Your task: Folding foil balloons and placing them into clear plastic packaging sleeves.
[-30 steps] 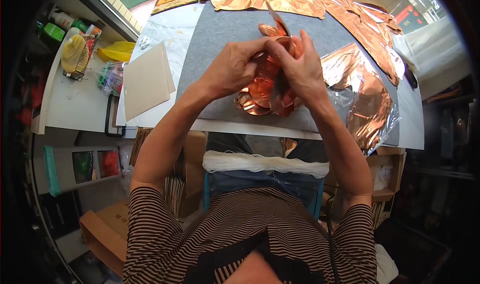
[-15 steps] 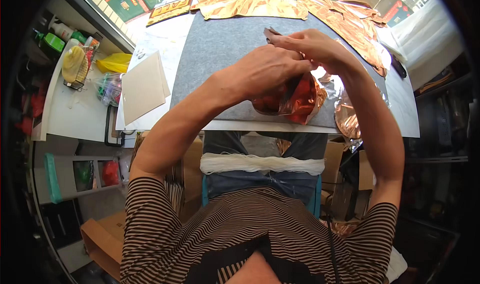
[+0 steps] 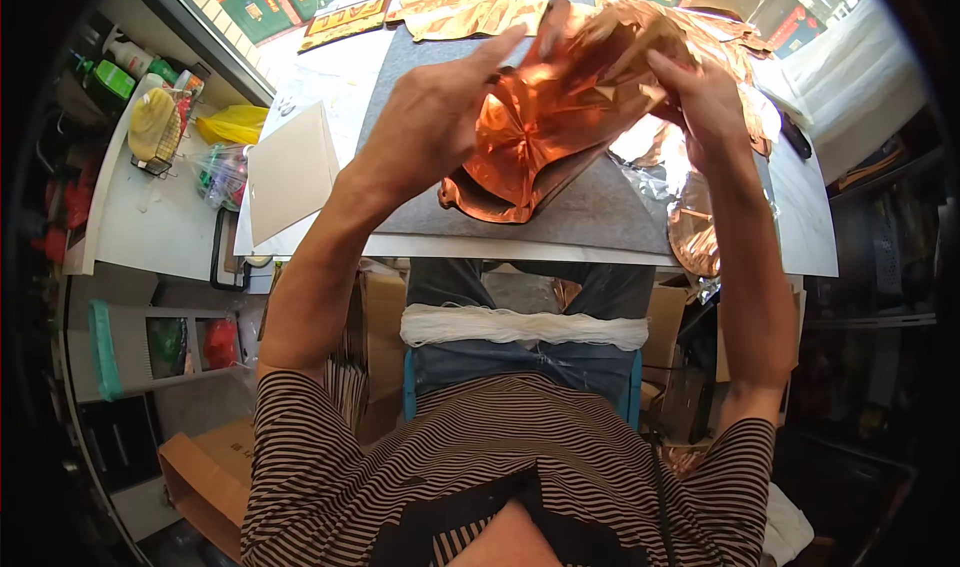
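A crumpled, shiny copper-coloured foil balloon (image 3: 525, 137) is raised over the grey mat, its creases fanning out from a puckered middle. At its left edge is my left hand (image 3: 425, 117), one finger stretched out toward the far side and the others partly hidden against the foil. My right hand (image 3: 700, 97) pinches the foil's right side between thumb and fingers. The upper part of the foil is smeared by motion. Its lower rim hangs close to the grey mat (image 3: 420, 212).
More flat copper foil pieces (image 3: 455, 15) lie along the table's far edge. Clear film with foil (image 3: 695, 232) lies at the right. Beige card sheets (image 3: 292, 172) rest at the left. A white yarn bundle (image 3: 525, 329) lies across my lap.
The foil has been lifted and spread from a bunched shape near the table's front. My hands have moved apart, the left one leftward and the right one rightward.
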Motion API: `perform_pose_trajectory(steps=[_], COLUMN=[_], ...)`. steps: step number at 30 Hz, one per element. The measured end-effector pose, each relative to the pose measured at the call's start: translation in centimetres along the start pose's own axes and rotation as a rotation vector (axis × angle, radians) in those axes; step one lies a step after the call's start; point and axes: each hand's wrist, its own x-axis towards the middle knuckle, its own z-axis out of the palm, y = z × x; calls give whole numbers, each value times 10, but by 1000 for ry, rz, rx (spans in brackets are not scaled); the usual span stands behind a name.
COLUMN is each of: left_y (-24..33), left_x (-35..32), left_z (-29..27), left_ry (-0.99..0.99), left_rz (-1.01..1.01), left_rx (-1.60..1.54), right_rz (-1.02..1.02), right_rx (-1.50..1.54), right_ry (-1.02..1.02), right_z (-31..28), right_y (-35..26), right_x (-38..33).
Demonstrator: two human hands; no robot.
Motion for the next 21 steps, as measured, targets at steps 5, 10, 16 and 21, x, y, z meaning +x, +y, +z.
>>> perform_pose_trajectory(steps=[5, 10, 16, 21], left_y=[-35, -95, -94, -107], left_x=[-43, -114, -119, -120], left_z=[2, 3, -3, -14], left_ry=[273, 286, 323, 204], left_rz=[-359, -866, -1084, -987], left_rx=[-84, -406, -875, -751], right_rz=[112, 163, 251, 263], right_rx=[279, 227, -122, -212], right_ry=[183, 77, 81, 22], right_z=[8, -2, -21, -30], right_y=[33, 66, 78, 76], right_x=[-67, -92, -77, -85])
